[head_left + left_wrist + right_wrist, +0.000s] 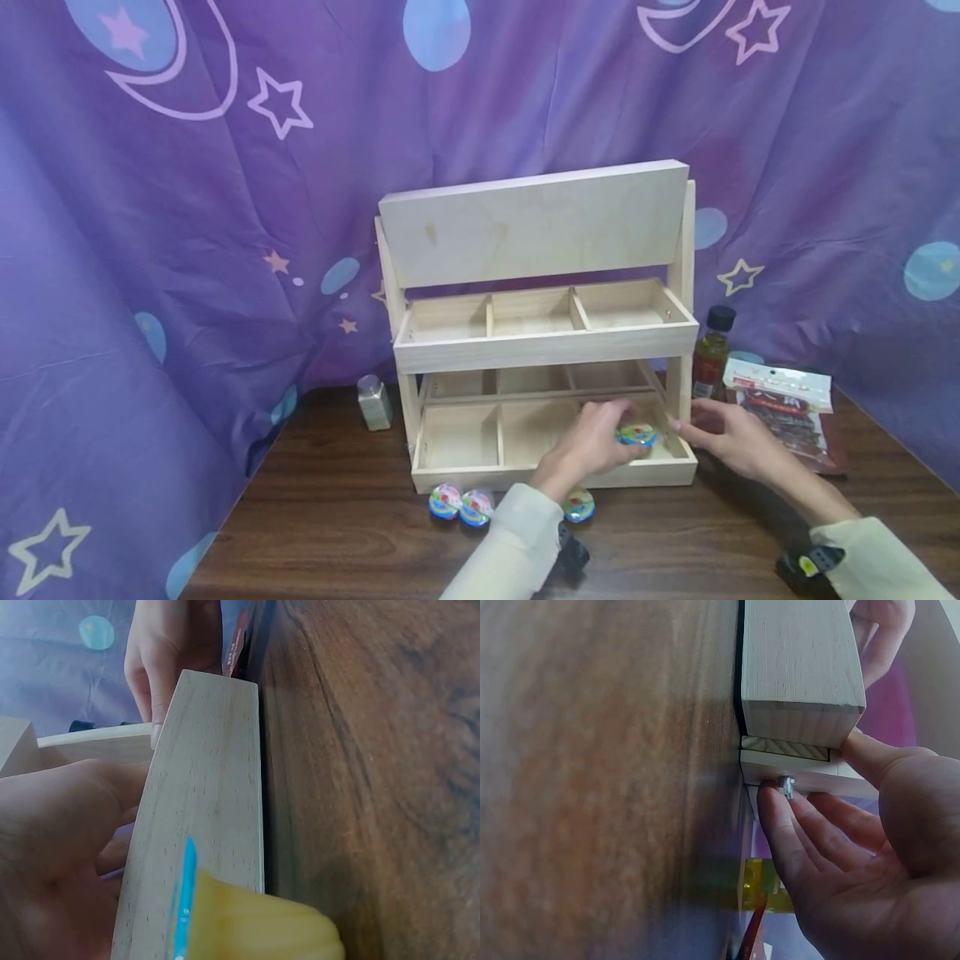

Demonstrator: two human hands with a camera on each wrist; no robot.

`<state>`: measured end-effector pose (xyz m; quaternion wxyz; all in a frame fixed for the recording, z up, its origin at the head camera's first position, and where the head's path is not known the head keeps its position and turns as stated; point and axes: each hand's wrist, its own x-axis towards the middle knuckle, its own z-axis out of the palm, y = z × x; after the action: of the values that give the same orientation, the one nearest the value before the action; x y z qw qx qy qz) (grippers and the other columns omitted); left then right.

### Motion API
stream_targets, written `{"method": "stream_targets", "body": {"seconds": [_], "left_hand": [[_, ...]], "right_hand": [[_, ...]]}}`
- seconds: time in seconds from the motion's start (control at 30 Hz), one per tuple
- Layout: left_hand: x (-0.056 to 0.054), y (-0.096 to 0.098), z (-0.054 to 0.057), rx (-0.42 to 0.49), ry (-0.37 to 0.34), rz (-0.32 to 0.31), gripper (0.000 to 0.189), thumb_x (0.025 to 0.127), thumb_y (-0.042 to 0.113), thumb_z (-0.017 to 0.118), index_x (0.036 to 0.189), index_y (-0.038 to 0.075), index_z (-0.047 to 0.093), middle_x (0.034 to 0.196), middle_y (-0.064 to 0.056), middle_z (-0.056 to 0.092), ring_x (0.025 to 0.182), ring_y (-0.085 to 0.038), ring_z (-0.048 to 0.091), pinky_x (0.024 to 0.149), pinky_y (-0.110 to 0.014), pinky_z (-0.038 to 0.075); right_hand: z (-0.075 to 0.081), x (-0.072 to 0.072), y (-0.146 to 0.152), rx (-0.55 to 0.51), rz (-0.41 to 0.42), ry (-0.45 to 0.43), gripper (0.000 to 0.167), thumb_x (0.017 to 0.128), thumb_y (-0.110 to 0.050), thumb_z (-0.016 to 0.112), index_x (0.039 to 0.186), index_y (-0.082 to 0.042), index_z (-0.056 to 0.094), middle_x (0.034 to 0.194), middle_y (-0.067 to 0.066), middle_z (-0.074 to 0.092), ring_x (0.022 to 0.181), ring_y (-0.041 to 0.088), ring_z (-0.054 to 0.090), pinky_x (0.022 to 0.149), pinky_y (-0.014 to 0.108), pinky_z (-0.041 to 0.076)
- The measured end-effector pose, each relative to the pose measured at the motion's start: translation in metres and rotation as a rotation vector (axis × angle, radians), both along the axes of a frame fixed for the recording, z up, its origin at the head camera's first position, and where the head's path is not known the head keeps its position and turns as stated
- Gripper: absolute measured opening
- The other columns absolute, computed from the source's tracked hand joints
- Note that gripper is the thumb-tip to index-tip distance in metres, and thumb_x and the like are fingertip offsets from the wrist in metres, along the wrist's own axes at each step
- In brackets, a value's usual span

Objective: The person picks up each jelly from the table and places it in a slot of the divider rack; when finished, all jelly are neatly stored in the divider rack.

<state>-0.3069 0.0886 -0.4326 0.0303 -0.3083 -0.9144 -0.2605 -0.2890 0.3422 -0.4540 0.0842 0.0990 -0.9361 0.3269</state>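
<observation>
A two-tier wooden rack (pixel 546 358) with divided trays stands on the table. Over its lower right compartment, my left hand (pixel 588 440) holds a jelly cup (pixel 637 434) with a colourful lid between thumb and fingers. In the left wrist view the tray's front board (pixel 202 765) hides those fingertips. My right hand (pixel 738 437) grips the rack's lower right side; in the right wrist view its thumb is at the front corner and its fingers lie along the side by a metal bolt (pixel 787 786). More jelly cups (pixel 446 501) lie before the rack, one partly behind the left sleeve.
Left of the rack stands a small shaker jar (pixel 375 403). On its right are a black-capped bottle (pixel 711 354) and a snack bag (pixel 787 417), close to the right forearm. A purple patterned cloth (pixel 315 208) hangs behind the brown wooden table (pixel 322 533).
</observation>
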Motion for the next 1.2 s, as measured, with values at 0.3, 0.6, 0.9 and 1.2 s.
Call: {"method": "stream_targets", "body": {"seconds": [0.3, 0.6, 0.9, 1.2], "left_hand": [[0.000, 0.000, 0.001, -0.022, -0.025, -0.032, 0.043, 0.092, 0.038, 0.087, 0.131, 0.024, 0.077, 0.123, 0.012, 0.080, 0.101, 0.002, 0.070, 0.090, -0.012, 0.056], [-0.002, -0.001, 0.001, -0.031, -0.033, -0.043, 0.040, 0.092, 0.038, 0.087, 0.129, 0.025, 0.078, 0.123, 0.012, 0.080, 0.101, 0.002, 0.070, 0.090, -0.013, 0.055], [0.002, -0.006, 0.002, -0.018, 0.043, -0.076, 0.044, 0.093, 0.038, 0.086, 0.133, 0.022, 0.075, 0.128, 0.011, 0.078, 0.109, -0.001, 0.071, 0.094, -0.011, 0.054], [0.023, -0.027, 0.005, -0.026, 0.243, -0.099, 0.034, 0.095, 0.029, 0.084, 0.128, 0.023, 0.077, 0.130, 0.010, 0.078, 0.124, -0.008, 0.068, 0.108, -0.017, 0.052]], "right_hand": [[-0.001, -0.001, 0.001, 0.001, -0.007, -0.008, 0.056, 0.104, -0.037, 0.073, 0.134, 0.010, 0.065, 0.113, 0.026, 0.080, 0.104, 0.040, 0.079, 0.088, 0.054, 0.065], [-0.001, -0.001, 0.001, 0.004, -0.010, -0.013, 0.056, 0.104, -0.037, 0.073, 0.133, 0.009, 0.065, 0.111, 0.024, 0.081, 0.103, 0.037, 0.079, 0.083, 0.039, 0.062], [-0.002, 0.000, 0.000, -0.002, -0.005, -0.007, 0.054, 0.104, -0.037, 0.073, 0.133, 0.008, 0.066, 0.113, 0.024, 0.081, 0.104, 0.037, 0.079, 0.085, 0.036, 0.061], [-0.002, 0.000, 0.002, 0.004, -0.007, 0.005, 0.055, 0.103, -0.036, 0.074, 0.132, 0.010, 0.066, 0.113, 0.025, 0.080, 0.105, 0.039, 0.079, 0.085, 0.036, 0.062]]}}
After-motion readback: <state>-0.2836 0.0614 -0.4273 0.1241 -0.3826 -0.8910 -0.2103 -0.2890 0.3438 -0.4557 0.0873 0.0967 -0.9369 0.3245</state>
